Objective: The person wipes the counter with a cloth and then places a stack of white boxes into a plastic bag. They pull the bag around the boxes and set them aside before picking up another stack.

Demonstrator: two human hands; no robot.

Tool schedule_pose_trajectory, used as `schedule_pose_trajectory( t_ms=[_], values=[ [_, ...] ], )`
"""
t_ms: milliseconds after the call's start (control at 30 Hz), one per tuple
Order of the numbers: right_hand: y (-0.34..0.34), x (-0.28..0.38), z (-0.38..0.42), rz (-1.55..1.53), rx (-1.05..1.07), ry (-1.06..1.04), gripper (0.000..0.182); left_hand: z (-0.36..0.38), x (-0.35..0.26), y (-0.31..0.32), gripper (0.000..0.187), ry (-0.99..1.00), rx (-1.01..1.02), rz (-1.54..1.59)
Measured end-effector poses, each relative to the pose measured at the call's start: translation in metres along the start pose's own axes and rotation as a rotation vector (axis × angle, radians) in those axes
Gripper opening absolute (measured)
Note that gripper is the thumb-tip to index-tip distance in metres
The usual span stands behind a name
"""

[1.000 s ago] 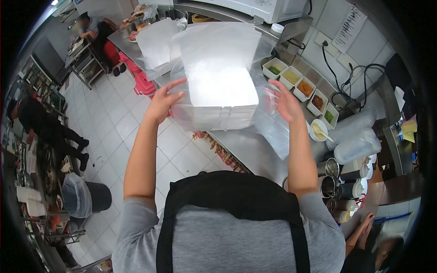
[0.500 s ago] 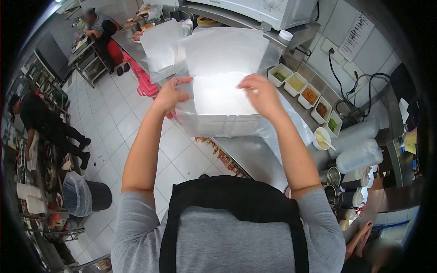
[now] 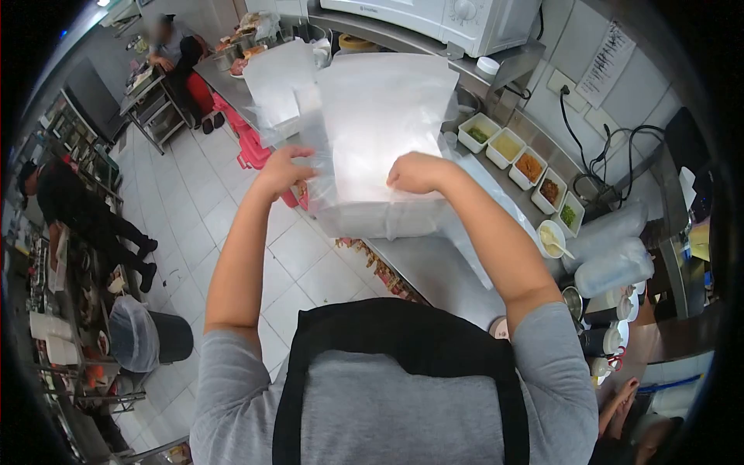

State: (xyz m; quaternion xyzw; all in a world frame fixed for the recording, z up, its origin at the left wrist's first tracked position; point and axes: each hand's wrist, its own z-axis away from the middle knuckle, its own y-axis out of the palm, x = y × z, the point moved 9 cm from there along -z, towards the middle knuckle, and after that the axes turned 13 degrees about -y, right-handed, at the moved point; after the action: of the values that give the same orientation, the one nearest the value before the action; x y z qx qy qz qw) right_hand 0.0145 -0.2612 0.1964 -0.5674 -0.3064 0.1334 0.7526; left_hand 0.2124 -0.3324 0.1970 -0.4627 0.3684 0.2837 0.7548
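A thick stack of white paper sheets (image 3: pixel 380 217) wrapped in a clear plastic bag (image 3: pixel 465 232) rests on the steel counter (image 3: pixel 434 263) in front of me. One white sheet (image 3: pixel 384 116) stands lifted up off the stack. My left hand (image 3: pixel 287 170) grips the left side of the stack and its plastic. My right hand (image 3: pixel 415 172) is closed on the lower edge of the lifted sheet, on top of the stack.
Square tubs of toppings (image 3: pixel 527 167) line the counter to the right, with a sauce bowl (image 3: pixel 549 239) and bagged lids (image 3: pixel 612 263). A microwave (image 3: pixel 449 15) sits on the shelf above. Another paper sheet (image 3: pixel 275 77) stands behind. People work at left (image 3: pixel 77 209) and far back (image 3: pixel 174 46). A bin (image 3: pixel 147 341) stands on the floor.
My right hand came in from the open air at the right onto the stack and closed on the sheet's edge. My left hand shifted to grip the stack's left side.
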Motion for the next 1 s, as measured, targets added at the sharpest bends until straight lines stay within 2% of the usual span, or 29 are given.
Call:
schedule_pose_trajectory(
  t_ms=[33,67,100,167,233,267,333,433,500,533,633,667,767,867,900,933,967,1000],
  values=[
    [-0.031,0.008,0.013,-0.068,-0.143,0.058,0.018,-0.002,-0.002,-0.016,0.051,0.021,-0.085,-0.028],
    [-0.071,0.024,0.021,0.032,-0.343,0.003,0.024,-0.003,-0.008,-0.028,0.051,0.041,-0.169,-0.052],
    [-0.108,0.041,0.030,0.132,-0.542,-0.053,0.031,-0.001,-0.027,-0.041,0.051,0.145,-0.260,-0.072],
    [-0.169,0.077,0.060,0.477,-1.074,-0.239,0.034,0.006,-0.066,-0.064,0.050,0.342,-0.432,-0.115],
    [-0.178,0.053,0.050,0.732,-1.079,-0.036,0.040,0.002,-0.097,-0.078,0.051,0.560,-0.516,-0.084],
    [-0.177,0.044,0.049,0.858,-1.076,0.069,0.043,0.004,-0.110,-0.077,0.049,0.571,-0.497,-0.093],
    [-0.164,0.057,0.055,0.879,-1.048,-0.028,0.042,0.018,-0.145,-0.070,0.046,0.597,-0.460,-0.113],
    [-0.127,0.090,0.077,0.936,-1.017,-0.208,0.036,-0.002,-0.157,-0.058,0.051,0.546,-0.260,0.048],
    [-0.095,0.091,0.082,0.676,-0.967,-0.314,0.032,-0.005,-0.163,-0.043,0.056,0.523,-0.183,0.038],
    [-0.089,0.100,0.090,0.687,-1.001,-0.354,0.031,-0.007,-0.165,-0.037,0.058,0.512,-0.144,0.031],
    [-0.098,0.128,0.111,0.705,-1.091,-0.425,0.029,-0.036,-0.158,-0.043,0.063,0.419,-0.378,-0.106],
    [-0.106,0.132,0.118,0.701,-1.115,-0.416,0.029,-0.046,-0.157,-0.049,0.059,0.506,-0.541,-0.119],
    [-0.136,0.154,0.142,0.721,-1.206,-0.436,0.026,-0.025,-0.167,-0.040,0.056,0.476,-0.575,-0.257],
    [-0.158,0.171,0.163,0.754,-1.259,-0.428,0.028,-0.034,-0.158,-0.050,0.051,0.480,-0.419,0.002],
    [-0.163,0.175,0.167,0.765,-1.262,-0.407,0.029,-0.009,-0.165,-0.066,0.044,0.648,-0.459,0.205],
    [-0.167,0.178,0.172,0.777,-1.265,-0.387,0.030,0.011,-0.158,-0.083,0.036,0.720,-0.447,0.471],
    [-0.170,0.178,0.176,0.790,-1.269,-0.369,0.030,0.065,-0.156,-0.091,0.027,0.680,-0.490,0.641],
    [-0.172,0.178,0.179,0.800,-1.286,-0.374,0.032,0.095,-0.146,-0.084,0.023,0.787,-0.314,0.718]
  ],
)
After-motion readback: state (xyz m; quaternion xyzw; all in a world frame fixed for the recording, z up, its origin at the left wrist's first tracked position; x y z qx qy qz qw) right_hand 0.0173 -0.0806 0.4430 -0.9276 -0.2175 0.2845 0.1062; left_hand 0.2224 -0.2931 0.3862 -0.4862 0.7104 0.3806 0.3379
